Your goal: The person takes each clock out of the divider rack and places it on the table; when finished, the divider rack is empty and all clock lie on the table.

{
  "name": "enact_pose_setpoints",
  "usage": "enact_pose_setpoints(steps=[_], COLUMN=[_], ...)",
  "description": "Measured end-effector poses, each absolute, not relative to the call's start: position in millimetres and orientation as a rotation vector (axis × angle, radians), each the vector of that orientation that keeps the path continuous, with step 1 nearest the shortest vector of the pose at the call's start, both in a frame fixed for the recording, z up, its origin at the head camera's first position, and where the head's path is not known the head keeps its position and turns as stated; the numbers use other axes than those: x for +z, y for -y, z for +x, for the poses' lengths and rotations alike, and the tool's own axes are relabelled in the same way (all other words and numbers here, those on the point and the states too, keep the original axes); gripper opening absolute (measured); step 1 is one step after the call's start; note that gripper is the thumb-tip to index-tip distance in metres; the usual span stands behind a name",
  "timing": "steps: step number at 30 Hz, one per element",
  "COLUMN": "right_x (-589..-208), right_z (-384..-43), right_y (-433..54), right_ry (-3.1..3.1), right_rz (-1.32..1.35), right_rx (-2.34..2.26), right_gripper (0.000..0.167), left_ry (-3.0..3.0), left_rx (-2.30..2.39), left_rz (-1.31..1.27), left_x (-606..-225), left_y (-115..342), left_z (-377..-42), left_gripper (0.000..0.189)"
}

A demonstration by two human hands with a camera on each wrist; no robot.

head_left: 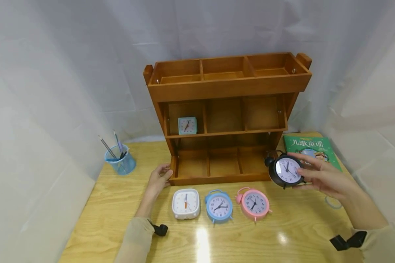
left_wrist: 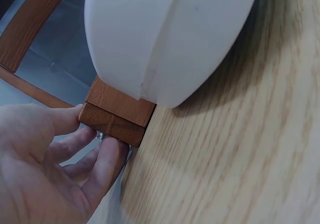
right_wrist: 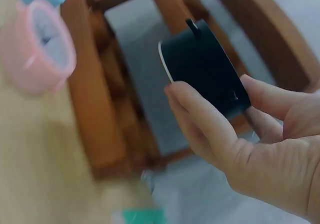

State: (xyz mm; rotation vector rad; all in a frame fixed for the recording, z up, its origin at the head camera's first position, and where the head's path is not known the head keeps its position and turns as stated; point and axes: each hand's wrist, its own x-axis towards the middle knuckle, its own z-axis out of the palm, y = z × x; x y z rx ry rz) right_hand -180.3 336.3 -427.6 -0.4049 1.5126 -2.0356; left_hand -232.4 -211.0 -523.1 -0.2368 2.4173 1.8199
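My right hand (head_left: 326,175) grips a black twin-bell alarm clock (head_left: 287,170) by its side, thumb on the front. It is raised in front of the lower right corner of a brown wooden shelf (head_left: 230,87). In the right wrist view the black clock (right_wrist: 202,66) is seen edge-on between thumb and fingers. My left hand (head_left: 158,179) holds the shelf's lower left corner (left_wrist: 112,121), with curled fingers against its side. Along the shelf's front stand a white clock (head_left: 185,204), a blue clock (head_left: 219,206) and a pink clock (head_left: 255,204). A mint square clock (head_left: 187,125) sits in the middle tier's left compartment.
A blue pen cup (head_left: 123,164) with pencils stands left of the shelf. On the right lies a green book (head_left: 311,148), partly behind my right hand, and a small ring-shaped object (head_left: 333,202) is near that wrist. White curtains (head_left: 217,29) enclose the wooden table (head_left: 102,219).
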Motion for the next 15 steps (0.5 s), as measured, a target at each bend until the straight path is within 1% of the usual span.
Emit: enact_pose_setpoints(steps=[6, 15], right_x=[-460.2, -496.5], right_z=[-167.3, -153.7], right_y=[-362.3, -372.2], right_ry=[-1.332, -1.344], right_rz=[-0.421, -0.39], right_rx=[-2.003, -1.876], right_gripper=[0.061, 0.063], left_ry=[-2.424, -2.417], left_rx=[1.806, 1.814], left_rz=[-0.241, -0.244], left_x=[-525.1, -526.4], left_y=[212.3, 213.0], left_z=[-234.4, -233.9], left_gripper=[0.042, 0.043])
